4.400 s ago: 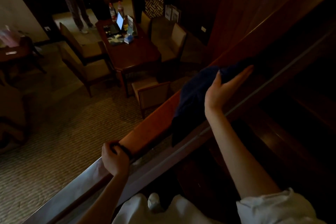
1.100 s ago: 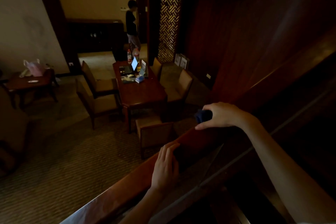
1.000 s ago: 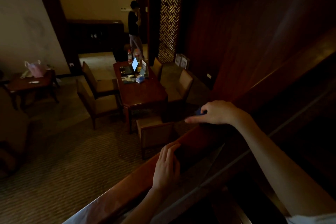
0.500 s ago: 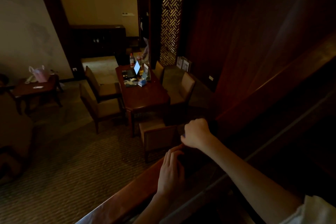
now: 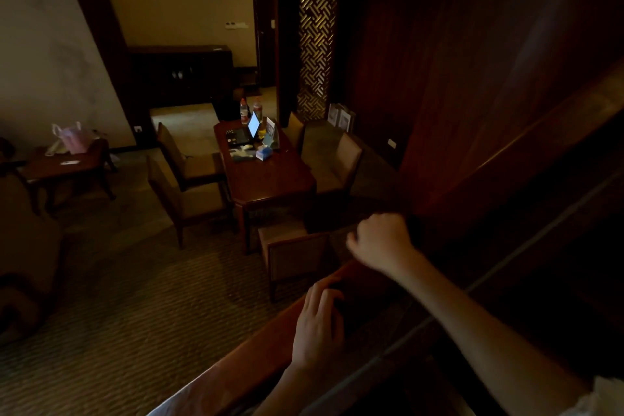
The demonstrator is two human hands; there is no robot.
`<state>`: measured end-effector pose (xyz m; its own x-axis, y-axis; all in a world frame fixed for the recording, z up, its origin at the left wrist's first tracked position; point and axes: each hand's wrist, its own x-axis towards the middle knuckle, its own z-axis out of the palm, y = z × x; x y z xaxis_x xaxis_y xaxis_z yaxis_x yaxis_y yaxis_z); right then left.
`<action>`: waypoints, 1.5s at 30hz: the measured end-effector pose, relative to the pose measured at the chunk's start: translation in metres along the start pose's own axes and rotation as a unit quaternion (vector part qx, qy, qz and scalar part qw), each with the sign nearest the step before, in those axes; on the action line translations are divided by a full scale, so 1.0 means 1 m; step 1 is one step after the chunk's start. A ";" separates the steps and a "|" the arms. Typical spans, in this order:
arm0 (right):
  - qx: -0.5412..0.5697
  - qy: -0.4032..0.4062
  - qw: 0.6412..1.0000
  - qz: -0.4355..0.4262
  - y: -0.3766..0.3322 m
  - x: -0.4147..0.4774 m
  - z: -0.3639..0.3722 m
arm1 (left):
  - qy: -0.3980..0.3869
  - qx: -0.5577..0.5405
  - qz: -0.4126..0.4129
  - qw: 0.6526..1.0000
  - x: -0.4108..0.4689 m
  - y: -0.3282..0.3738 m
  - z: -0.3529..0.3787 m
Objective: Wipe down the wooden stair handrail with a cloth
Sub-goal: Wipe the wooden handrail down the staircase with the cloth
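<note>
A: Handrail (image 5: 256, 353) first. Where is it, and how does it look?
B: It climbs on a slant from the bottom edge, left of middle, up toward the right edge. The low stretch is broad, flat-topped wood, reddish brown, with a pale sheen at its very foot. Past the hands it sinks into shadow and only a dim edge shows.
A: And the cloth (image 5: 368, 295)?
B: Dark, nearly lost in the gloom. It lies as a black patch on the rail between the two hands. I cannot make out its colour.
A: The left hand (image 5: 317, 328)?
B: Laid palm down on top of the rail, fingers relaxed and a little apart, tips at the lower edge of the cloth. It grips nothing.
A: The right hand (image 5: 383, 243)?
B: Higher up the rail, balled in a fist, back of the hand toward the camera. The fingers are curled round the upper end of the cloth, though the dark hides how much they hold. A white sleeve (image 5: 597, 398) shows at the bottom right corner.
A: What lies beyond the rail?
B: A room below. There is a dark wooden table (image 5: 270, 182) with padded chairs (image 5: 189, 199) round it, and an open laptop (image 5: 252, 128) with a lit screen and two bottles (image 5: 243, 110) at its far end. A side table (image 5: 64, 167) with a pink bag (image 5: 72, 138) stands at the left, on patterned carpet (image 5: 135, 297).
</note>
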<state>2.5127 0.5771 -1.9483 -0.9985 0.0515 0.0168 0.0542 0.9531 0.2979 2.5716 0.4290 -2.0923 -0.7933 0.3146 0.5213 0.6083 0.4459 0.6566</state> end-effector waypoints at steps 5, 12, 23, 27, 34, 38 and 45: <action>0.109 -0.009 0.994 -0.028 -0.008 -0.006 0.001 | -0.004 0.004 -0.002 1.000 0.000 0.002 -0.004; -0.007 0.058 0.992 0.109 0.073 0.010 -0.020 | -0.004 -0.009 -0.002 1.000 0.001 0.003 -0.004; 0.083 0.040 0.995 0.048 0.048 -0.001 -0.012 | -0.017 -0.017 -0.017 1.000 0.003 0.002 -0.006; 0.100 0.175 0.968 0.146 0.114 0.001 -0.030 | -0.005 -0.026 -0.015 1.000 0.001 0.003 -0.005; 0.130 0.255 0.958 -0.030 -0.020 -0.036 0.041 | -0.012 0.000 -0.013 1.000 0.001 -0.003 -0.001; 0.191 0.320 0.928 -0.002 0.038 -0.027 0.038 | -0.014 0.000 -0.010 1.000 0.004 -0.003 -0.002; 0.247 0.467 0.794 0.300 0.112 -0.015 0.022 | 0.006 -0.001 -0.019 1.000 0.012 0.003 -0.003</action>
<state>2.5334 0.6900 -1.9362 -0.3444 0.5173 0.7834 0.2834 0.8529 -0.4385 2.5642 0.4313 -2.0827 -0.8153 0.2880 0.5022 0.5780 0.4558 0.6769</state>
